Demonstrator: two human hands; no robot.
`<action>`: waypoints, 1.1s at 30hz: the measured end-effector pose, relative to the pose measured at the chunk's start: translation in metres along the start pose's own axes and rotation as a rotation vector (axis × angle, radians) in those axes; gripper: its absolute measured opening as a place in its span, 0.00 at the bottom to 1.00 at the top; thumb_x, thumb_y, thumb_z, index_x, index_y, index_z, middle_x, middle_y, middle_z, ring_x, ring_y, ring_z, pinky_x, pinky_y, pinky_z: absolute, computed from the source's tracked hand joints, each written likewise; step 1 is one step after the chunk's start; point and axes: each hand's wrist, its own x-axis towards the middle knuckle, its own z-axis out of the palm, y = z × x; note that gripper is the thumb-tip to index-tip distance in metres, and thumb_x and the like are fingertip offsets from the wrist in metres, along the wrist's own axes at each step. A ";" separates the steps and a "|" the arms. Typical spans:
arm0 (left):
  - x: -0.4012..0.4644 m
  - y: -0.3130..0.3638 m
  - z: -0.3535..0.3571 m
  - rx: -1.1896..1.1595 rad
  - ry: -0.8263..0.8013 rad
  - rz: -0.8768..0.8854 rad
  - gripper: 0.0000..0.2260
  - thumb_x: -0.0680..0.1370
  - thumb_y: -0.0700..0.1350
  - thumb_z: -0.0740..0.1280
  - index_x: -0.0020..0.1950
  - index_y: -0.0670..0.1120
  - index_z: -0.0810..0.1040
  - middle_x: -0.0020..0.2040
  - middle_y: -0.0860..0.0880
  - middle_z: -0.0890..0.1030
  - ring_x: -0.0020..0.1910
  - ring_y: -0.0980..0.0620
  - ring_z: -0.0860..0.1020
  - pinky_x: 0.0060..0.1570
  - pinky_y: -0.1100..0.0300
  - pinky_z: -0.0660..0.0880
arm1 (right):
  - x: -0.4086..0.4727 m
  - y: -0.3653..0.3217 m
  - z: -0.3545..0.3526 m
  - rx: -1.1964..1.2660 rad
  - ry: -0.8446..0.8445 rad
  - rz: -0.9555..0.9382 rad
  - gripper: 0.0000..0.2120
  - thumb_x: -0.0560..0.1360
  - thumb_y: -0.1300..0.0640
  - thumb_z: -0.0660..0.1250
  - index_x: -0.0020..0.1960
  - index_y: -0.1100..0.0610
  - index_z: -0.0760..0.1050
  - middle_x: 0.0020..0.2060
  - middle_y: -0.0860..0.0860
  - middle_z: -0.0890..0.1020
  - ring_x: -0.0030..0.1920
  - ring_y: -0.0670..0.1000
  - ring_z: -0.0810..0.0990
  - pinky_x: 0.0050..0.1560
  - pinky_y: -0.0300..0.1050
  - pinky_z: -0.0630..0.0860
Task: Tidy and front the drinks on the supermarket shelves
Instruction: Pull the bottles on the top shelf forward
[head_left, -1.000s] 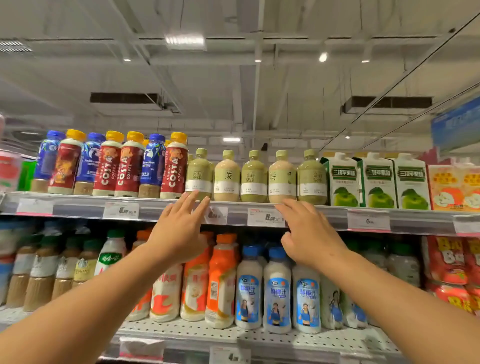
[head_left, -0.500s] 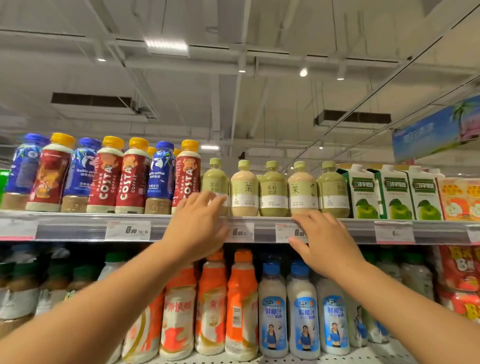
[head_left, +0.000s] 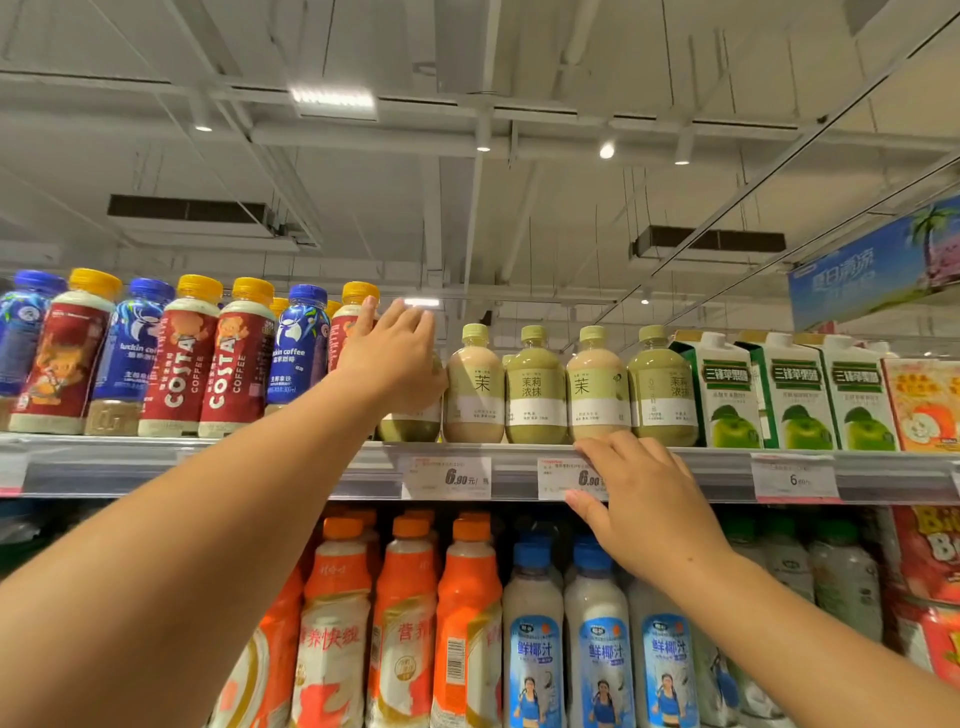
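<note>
On the top shelf (head_left: 156, 462) stands a row of round tea bottles with pale green caps: beige ones (head_left: 475, 387) and green ones (head_left: 535, 389). My left hand (head_left: 387, 358) is raised in front of the leftmost green tea bottle (head_left: 408, 428) and hides all but its base; the fingers stretch upward, slightly apart, beside a red Costa bottle (head_left: 340, 332). My right hand (head_left: 639, 499) lies on the shelf's front rail below a beige bottle (head_left: 597, 384), fingertips on the shelf lip, thumb under a price label (head_left: 558, 478). It holds nothing.
Red Costa bottles (head_left: 179, 364) and blue Luckin coffee bottles (head_left: 298, 348) fill the top shelf's left. Green apple cartons (head_left: 727, 395) stand to the right. On the shelf below are orange-capped bottles (head_left: 405, 613) and blue-capped coconut drinks (head_left: 532, 639). A blue banner (head_left: 872, 270) hangs upper right.
My left hand has risen from the shelf rail to cover the leftmost green tea bottle. My right hand stayed on the rail. The view has tilted upward and closer.
</note>
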 end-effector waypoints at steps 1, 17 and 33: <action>0.000 0.001 -0.001 -0.002 -0.009 -0.016 0.32 0.79 0.59 0.55 0.79 0.45 0.50 0.79 0.46 0.53 0.78 0.46 0.46 0.72 0.45 0.34 | 0.000 0.000 0.001 -0.001 0.004 -0.002 0.26 0.78 0.38 0.60 0.73 0.46 0.63 0.63 0.43 0.70 0.62 0.48 0.68 0.65 0.44 0.63; -0.007 0.016 -0.041 -0.492 0.185 -0.101 0.14 0.79 0.49 0.65 0.63 0.50 0.71 0.57 0.43 0.75 0.46 0.49 0.74 0.37 0.59 0.73 | -0.002 -0.002 0.000 0.031 0.030 0.012 0.25 0.78 0.40 0.60 0.73 0.46 0.64 0.63 0.43 0.71 0.63 0.49 0.68 0.65 0.44 0.62; -0.074 0.088 -0.081 -1.118 0.140 -0.089 0.17 0.74 0.51 0.71 0.60 0.46 0.78 0.48 0.50 0.81 0.47 0.54 0.80 0.45 0.55 0.81 | -0.005 -0.009 -0.069 1.087 -0.229 0.208 0.40 0.64 0.36 0.74 0.72 0.44 0.65 0.58 0.39 0.75 0.57 0.40 0.75 0.49 0.37 0.75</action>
